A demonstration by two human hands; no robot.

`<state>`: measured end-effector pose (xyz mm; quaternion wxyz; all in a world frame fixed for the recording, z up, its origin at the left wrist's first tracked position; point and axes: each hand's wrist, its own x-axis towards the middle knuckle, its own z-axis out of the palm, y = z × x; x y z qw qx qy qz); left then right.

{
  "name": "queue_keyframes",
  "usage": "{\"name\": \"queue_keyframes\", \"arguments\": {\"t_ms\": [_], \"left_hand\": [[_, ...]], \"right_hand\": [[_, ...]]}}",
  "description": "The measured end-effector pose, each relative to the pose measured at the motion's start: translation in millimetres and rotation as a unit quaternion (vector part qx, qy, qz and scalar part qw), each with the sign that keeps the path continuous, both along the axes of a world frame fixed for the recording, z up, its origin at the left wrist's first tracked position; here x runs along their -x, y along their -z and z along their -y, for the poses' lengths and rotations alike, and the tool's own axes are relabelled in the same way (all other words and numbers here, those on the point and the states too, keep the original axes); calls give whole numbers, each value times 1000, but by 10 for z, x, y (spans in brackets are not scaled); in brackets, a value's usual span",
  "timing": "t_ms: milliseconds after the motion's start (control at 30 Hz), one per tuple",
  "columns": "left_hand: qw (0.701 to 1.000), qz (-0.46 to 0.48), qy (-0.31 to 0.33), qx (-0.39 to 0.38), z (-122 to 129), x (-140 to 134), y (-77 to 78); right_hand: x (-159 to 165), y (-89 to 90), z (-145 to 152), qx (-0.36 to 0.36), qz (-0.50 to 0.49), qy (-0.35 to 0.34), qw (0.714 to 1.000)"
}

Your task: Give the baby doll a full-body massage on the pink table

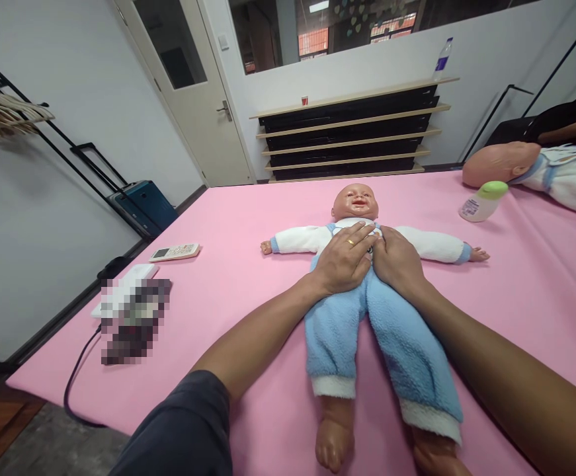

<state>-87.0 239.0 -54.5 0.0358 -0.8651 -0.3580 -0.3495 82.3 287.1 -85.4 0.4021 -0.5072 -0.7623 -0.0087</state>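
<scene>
A baby doll in a white and light-blue fleece outfit lies on its back, arms spread and feet towards me. My left hand rests flat on its chest, fingers stretched out and a ring on one of them. Beside it, my right hand lies against the other side of the chest, thumb towards the left hand. It looks open, though its fingers only partly show. Between the hands, a little of the printed shirt front is visible; the rest of the chest is covered.
The doll lies on a pink-covered table. A green-capped white bottle and a second doll are at the right, near another person's arm. At left are a remote control, a white device and a blurred object with a cable.
</scene>
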Motion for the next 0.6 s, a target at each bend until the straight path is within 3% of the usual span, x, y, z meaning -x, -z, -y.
{"name": "queue_keyframes", "arguments": {"t_ms": [100, 200, 467, 600], "left_hand": [[999, -31, -10, 39, -33, -7, -14], [994, -54, -33, 86, -69, -4, -12], [981, -19, -125, 150, -140, -25, 46], [971, 24, -143, 192, -168, -14, 68]], "right_hand": [[-13, 20, 30, 11, -26, 76, 997], [3, 10, 71, -18, -49, 94, 994], [85, -90, 178, -85, -56, 9, 995], [102, -157, 257, -107, -52, -85, 989]]}}
